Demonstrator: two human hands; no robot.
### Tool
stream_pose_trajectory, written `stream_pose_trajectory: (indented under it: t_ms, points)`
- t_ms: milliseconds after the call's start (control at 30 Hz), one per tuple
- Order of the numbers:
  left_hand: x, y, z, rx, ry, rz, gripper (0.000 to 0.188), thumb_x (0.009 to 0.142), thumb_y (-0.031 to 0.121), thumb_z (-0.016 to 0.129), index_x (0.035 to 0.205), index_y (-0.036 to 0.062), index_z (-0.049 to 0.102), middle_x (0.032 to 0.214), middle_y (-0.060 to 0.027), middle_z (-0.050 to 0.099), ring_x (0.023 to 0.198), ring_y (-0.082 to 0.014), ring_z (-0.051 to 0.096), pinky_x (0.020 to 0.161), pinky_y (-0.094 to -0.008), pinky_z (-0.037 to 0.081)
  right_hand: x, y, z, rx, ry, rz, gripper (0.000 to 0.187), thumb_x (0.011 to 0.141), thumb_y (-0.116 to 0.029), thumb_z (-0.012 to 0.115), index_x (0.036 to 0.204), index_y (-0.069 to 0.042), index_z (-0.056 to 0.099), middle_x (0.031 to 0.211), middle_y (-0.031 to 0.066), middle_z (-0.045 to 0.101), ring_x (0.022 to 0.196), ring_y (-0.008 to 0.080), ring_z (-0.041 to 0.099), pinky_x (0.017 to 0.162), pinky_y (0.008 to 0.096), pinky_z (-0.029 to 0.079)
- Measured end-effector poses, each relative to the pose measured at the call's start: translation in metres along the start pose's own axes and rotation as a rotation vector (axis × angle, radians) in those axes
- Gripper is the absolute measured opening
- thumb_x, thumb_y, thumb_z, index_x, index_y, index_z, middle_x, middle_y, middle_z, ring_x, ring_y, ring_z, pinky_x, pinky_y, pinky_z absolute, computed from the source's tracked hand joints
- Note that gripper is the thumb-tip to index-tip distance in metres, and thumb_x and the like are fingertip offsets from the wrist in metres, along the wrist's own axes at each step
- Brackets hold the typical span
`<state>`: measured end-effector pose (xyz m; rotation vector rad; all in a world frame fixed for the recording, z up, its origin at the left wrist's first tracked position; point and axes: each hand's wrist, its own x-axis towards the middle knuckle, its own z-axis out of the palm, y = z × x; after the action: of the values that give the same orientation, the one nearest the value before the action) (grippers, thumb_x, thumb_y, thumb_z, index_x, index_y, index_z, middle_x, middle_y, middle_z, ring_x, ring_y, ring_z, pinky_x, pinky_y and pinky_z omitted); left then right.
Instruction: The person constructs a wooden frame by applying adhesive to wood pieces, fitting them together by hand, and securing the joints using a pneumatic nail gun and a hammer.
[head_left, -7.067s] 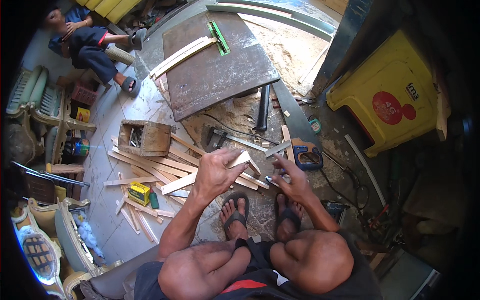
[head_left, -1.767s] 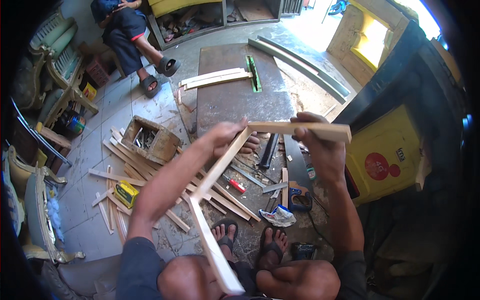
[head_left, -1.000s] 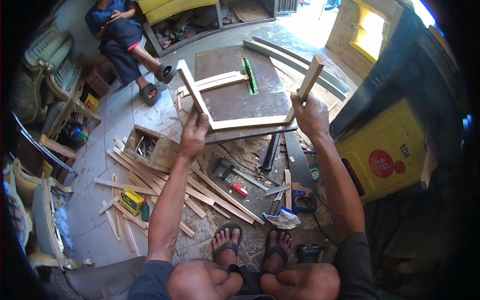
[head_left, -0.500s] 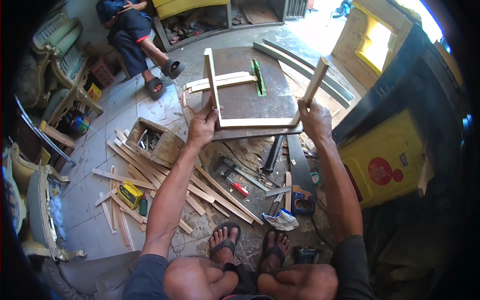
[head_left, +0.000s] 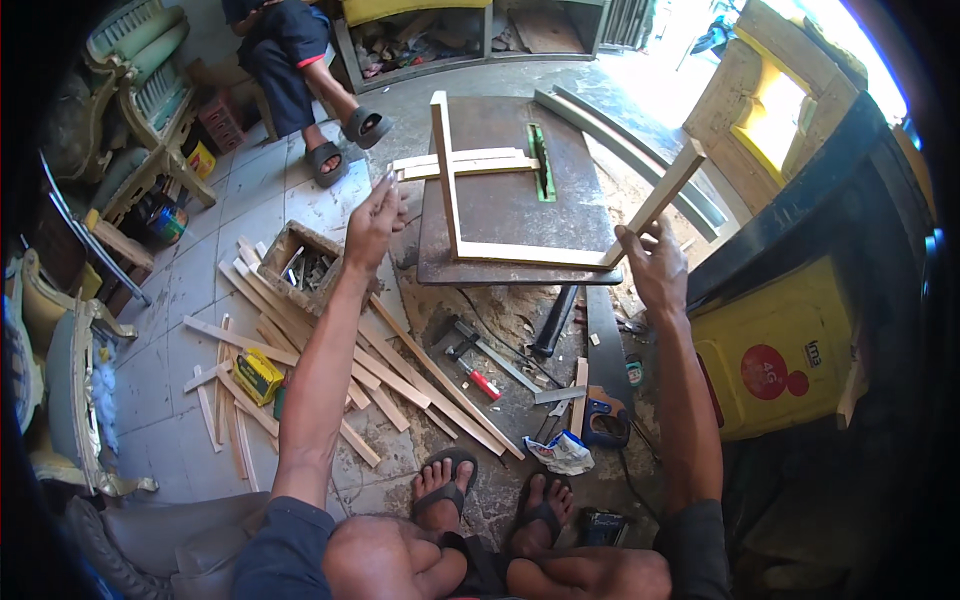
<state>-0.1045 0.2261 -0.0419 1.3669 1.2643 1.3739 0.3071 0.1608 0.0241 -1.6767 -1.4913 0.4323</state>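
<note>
A three-sided wooden frame (head_left: 530,255) of pale strips rests on the dark tabletop (head_left: 490,225), its two side pieces pointing up and away. Around the lower end of its right side piece, my right hand (head_left: 655,265) is closed. My left hand (head_left: 374,222) is off the frame, left of the table, fingers stretched toward the near ends of some pale wood strips (head_left: 470,165). Those strips lie across the table, their right ends by a green-edged slot (head_left: 542,165). Whether a fingertip touches them is hard to see.
Many loose wood strips (head_left: 400,375) lie on the floor, beside a box of metal pieces (head_left: 300,265). A hammer (head_left: 553,320), a handsaw (head_left: 604,400) and a red-handled clamp (head_left: 484,384) lie before the table. A seated person's legs (head_left: 300,90) are at the far left.
My left hand has let go of the frame and moved left and away, toward the strips' ends. My right hand still grips the frame. The whole view has shifted slightly.
</note>
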Motion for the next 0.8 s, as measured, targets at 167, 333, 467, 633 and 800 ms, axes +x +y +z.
stream_pose_trajectory:
  t_ms: [167, 333, 467, 633, 800]
  points:
    - [-0.017, -0.01, 0.001, 0.131, 0.154, 0.004, 0.054, 0.11, 0.028, 0.06, 0.156, 0.0032, 0.049, 0.107, -0.0051, 0.073, 0.082, -0.0074, 0.061, 0.072, -0.0232, 0.053, -0.039, 0.016, -0.015, -0.103, 0.138, -0.002, 0.075, 0.1, -0.035, 0.074, 0.156, 0.004, 0.043, 0.134, 0.0265, 0.068, 0.114, 0.0365, 0.072, 0.096, 0.0446, 0.058]
    - [-0.077, -0.054, -0.027, 0.124, 0.261, -0.159, 0.052, 0.107, 0.026, 0.063, 0.155, 0.0077, 0.053, 0.1, -0.0039, 0.075, 0.077, -0.0054, 0.063, 0.066, -0.0231, 0.053, -0.112, 0.057, -0.002, 0.029, 0.005, 0.179, 0.052, 0.1, -0.022, 0.07, 0.144, 0.004, 0.057, 0.124, 0.0239, 0.072, 0.109, 0.0297, 0.073, 0.092, 0.041, 0.058]
    - [-0.041, -0.052, -0.021, 0.633, 0.28, 0.108, 0.051, 0.102, 0.022, 0.065, 0.15, 0.0045, 0.058, 0.108, -0.015, 0.077, 0.086, -0.0249, 0.072, 0.078, -0.0349, 0.059, -0.167, 0.083, 0.005, 0.089, -0.17, 0.326, 0.041, 0.1, -0.018, 0.069, 0.135, 0.002, 0.066, 0.107, 0.0177, 0.078, 0.093, 0.0226, 0.076, 0.083, 0.0355, 0.059]
    - [0.057, -0.015, 0.02, 0.934, -0.043, 0.476, 0.05, 0.099, 0.028, 0.061, 0.142, 0.0015, 0.062, 0.129, -0.0216, 0.069, 0.119, -0.037, 0.065, 0.108, -0.0486, 0.048, -0.187, 0.072, 0.016, 0.153, -0.354, 0.425, 0.034, 0.101, -0.017, 0.068, 0.129, 0.002, 0.07, 0.097, 0.0131, 0.078, 0.081, 0.0171, 0.075, 0.076, 0.0327, 0.058]
    - [0.096, -0.029, 0.048, 1.051, -0.109, 0.518, 0.029, 0.089, 0.029, 0.074, 0.106, 0.0057, 0.07, 0.1, -0.0233, 0.067, 0.099, -0.0431, 0.067, 0.086, -0.0525, 0.053, -0.185, 0.067, 0.006, 0.149, -0.314, 0.36, 0.033, 0.101, -0.017, 0.067, 0.128, 0.002, 0.071, 0.098, 0.0143, 0.078, 0.083, 0.0181, 0.076, 0.077, 0.033, 0.058]
